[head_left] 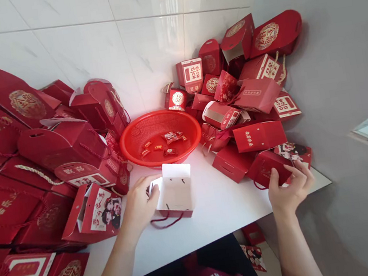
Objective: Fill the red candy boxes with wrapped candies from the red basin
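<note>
My left hand [143, 205] grips the left side of an opened gift box [177, 194], thumb at its flap. The box is white inside and red outside, with its top flap raised and a dark red cord handle lying on the table at its front. Its inside shows only a few small dark cord ends. My right hand [289, 188] is at a dark red box [267, 168] at the right table edge, fingers apart and curved upward, the thumb against or just in front of the box; whether it touches is unclear. A red plastic basket [131, 157] holds several wrapped sweets [172, 137].
Many red gift boxes [84, 141] are stacked on the left. More red boxes [257, 95] pile up on the right against a grey wall [342, 63]. White tiles [80, 47] rise behind the white table [212, 212]. Red boxes [255, 256] also lie below the table edge.
</note>
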A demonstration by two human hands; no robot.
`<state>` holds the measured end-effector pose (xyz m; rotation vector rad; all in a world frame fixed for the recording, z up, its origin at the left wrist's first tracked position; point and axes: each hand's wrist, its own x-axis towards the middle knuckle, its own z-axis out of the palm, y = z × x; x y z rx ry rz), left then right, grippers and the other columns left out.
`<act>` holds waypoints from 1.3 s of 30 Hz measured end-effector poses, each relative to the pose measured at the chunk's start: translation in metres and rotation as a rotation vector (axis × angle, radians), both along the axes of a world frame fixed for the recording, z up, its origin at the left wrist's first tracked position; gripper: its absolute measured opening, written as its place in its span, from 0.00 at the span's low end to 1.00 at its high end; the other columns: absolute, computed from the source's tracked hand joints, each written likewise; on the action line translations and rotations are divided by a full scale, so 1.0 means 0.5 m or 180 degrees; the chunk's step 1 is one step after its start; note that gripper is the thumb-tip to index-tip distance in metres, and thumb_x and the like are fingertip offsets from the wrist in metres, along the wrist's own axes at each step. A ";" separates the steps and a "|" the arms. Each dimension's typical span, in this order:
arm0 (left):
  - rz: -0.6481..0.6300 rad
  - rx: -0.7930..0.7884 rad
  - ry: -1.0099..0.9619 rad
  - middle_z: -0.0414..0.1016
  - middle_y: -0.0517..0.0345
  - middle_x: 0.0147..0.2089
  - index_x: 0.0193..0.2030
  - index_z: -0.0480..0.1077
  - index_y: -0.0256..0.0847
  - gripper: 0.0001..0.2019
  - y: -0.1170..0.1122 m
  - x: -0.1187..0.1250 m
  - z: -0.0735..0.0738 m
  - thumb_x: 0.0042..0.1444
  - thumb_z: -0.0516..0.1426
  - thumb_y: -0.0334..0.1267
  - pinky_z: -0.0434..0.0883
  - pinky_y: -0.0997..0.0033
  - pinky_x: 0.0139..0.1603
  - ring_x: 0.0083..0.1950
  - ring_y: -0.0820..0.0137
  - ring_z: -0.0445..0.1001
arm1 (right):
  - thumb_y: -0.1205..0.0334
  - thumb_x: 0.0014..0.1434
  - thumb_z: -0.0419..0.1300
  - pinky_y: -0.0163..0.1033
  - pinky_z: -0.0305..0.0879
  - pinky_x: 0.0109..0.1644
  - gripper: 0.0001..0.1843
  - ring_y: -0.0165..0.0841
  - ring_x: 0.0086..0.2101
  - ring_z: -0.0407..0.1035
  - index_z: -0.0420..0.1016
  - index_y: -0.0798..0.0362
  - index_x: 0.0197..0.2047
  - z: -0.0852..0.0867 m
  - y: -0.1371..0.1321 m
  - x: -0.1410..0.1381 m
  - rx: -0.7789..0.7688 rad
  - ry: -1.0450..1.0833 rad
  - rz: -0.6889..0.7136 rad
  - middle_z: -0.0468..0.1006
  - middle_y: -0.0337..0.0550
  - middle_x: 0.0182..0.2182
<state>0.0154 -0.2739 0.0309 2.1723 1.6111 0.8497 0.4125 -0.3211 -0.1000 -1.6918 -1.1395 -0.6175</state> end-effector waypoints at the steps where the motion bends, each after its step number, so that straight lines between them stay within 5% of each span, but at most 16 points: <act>1: -0.0025 -0.0063 0.0015 0.79 0.56 0.51 0.53 0.74 0.43 0.15 -0.005 -0.004 -0.013 0.63 0.52 0.37 0.71 0.68 0.53 0.50 0.64 0.76 | 0.60 0.60 0.61 0.66 0.63 0.58 0.18 0.56 0.60 0.60 0.65 0.54 0.52 0.000 -0.004 -0.005 0.0146 -0.0150 -0.0116 0.63 0.64 0.58; 5: 0.0117 0.0179 0.0193 0.73 0.52 0.54 0.55 0.72 0.43 0.15 -0.035 -0.017 -0.042 0.63 0.54 0.41 0.68 0.64 0.58 0.55 0.61 0.73 | 0.64 0.53 0.66 0.70 0.62 0.57 0.17 0.59 0.57 0.63 0.70 0.51 0.47 0.029 -0.025 -0.047 0.0707 -0.0642 -0.0562 0.68 0.61 0.56; 7: 0.0230 0.0633 0.0381 0.70 0.48 0.57 0.55 0.72 0.42 0.16 -0.048 -0.021 -0.036 0.63 0.56 0.43 0.66 0.59 0.61 0.58 0.58 0.70 | 0.69 0.53 0.65 0.69 0.65 0.55 0.19 0.58 0.56 0.65 0.71 0.50 0.48 0.069 -0.032 -0.088 0.0942 -0.0604 -0.0275 0.68 0.59 0.55; 9: 0.0241 0.1039 0.0651 0.71 0.48 0.54 0.52 0.74 0.43 0.14 -0.057 -0.021 -0.016 0.62 0.57 0.42 0.64 0.57 0.60 0.56 0.57 0.70 | 0.73 0.52 0.64 0.61 0.72 0.50 0.20 0.53 0.52 0.69 0.72 0.49 0.48 0.124 -0.034 -0.142 0.1156 -0.0492 0.0509 0.70 0.56 0.53; 12: -0.0094 0.1099 0.1116 0.76 0.54 0.41 0.41 0.76 0.44 0.08 -0.057 -0.011 0.025 0.63 0.56 0.39 0.63 0.59 0.52 0.45 0.62 0.73 | 0.77 0.55 0.60 0.50 0.74 0.45 0.19 0.43 0.45 0.74 0.71 0.50 0.47 0.215 -0.024 -0.232 0.0972 -0.0426 0.2302 0.75 0.49 0.44; 14: -0.0407 0.0788 0.1286 0.76 0.58 0.33 0.36 0.75 0.43 0.09 -0.050 -0.001 0.049 0.64 0.54 0.39 0.62 0.62 0.47 0.39 0.65 0.73 | 0.76 0.59 0.59 0.45 0.74 0.45 0.16 0.38 0.43 0.74 0.70 0.51 0.49 0.265 -0.007 -0.282 0.0350 -0.0489 0.3572 0.77 0.47 0.43; 16: -0.0504 0.0327 0.1345 0.74 0.60 0.29 0.34 0.73 0.42 0.09 -0.041 0.007 0.063 0.63 0.54 0.39 0.62 0.66 0.41 0.34 0.67 0.72 | 0.72 0.65 0.56 0.41 0.72 0.45 0.09 0.35 0.41 0.74 0.70 0.52 0.46 0.297 0.015 -0.317 -0.0523 -0.0485 0.4147 0.78 0.45 0.39; 18: -0.0235 -0.0099 0.1359 0.74 0.59 0.27 0.31 0.72 0.42 0.10 -0.031 0.010 0.067 0.62 0.55 0.41 0.59 0.69 0.33 0.30 0.68 0.72 | 0.67 0.68 0.55 0.38 0.70 0.41 0.04 0.33 0.36 0.74 0.71 0.53 0.42 0.310 0.041 -0.340 -0.1435 -0.0462 0.4075 0.78 0.44 0.36; 23: 0.0421 -0.0650 0.1527 0.72 0.55 0.22 0.23 0.71 0.41 0.22 -0.011 0.001 0.042 0.58 0.56 0.57 0.52 0.70 0.27 0.26 0.63 0.73 | 0.57 0.69 0.53 0.36 0.57 0.30 0.13 0.35 0.28 0.72 0.68 0.52 0.33 0.295 0.090 -0.368 -0.2759 -0.0397 0.2787 0.77 0.43 0.28; 27: 0.0417 -0.0883 0.1513 0.70 0.54 0.21 0.18 0.69 0.42 0.23 0.004 0.002 0.011 0.57 0.55 0.56 0.52 0.70 0.27 0.25 0.64 0.71 | 0.47 0.65 0.57 0.37 0.54 0.29 0.18 0.43 0.31 0.76 0.67 0.54 0.45 0.275 0.107 -0.381 -0.3219 -0.0415 0.2170 0.79 0.46 0.28; 32: 0.0262 -0.1043 0.0823 0.54 0.63 0.17 0.15 0.60 0.40 0.18 0.022 0.000 -0.036 0.55 0.51 0.41 0.47 0.70 0.27 0.22 0.73 0.56 | 0.54 0.63 0.59 0.38 0.55 0.32 0.23 0.45 0.35 0.77 0.62 0.54 0.57 0.252 0.111 -0.378 -0.3313 -0.0358 0.2316 0.81 0.45 0.30; 39: 0.0053 -0.1139 -0.0640 0.43 0.64 0.21 0.17 0.46 0.41 0.17 0.027 -0.015 -0.094 0.50 0.51 0.39 0.45 0.73 0.26 0.23 0.77 0.49 | 0.59 0.64 0.53 0.36 0.57 0.34 0.31 0.39 0.31 0.74 0.51 0.52 0.69 0.219 0.089 -0.363 -0.3271 0.0374 0.2939 0.78 0.37 0.28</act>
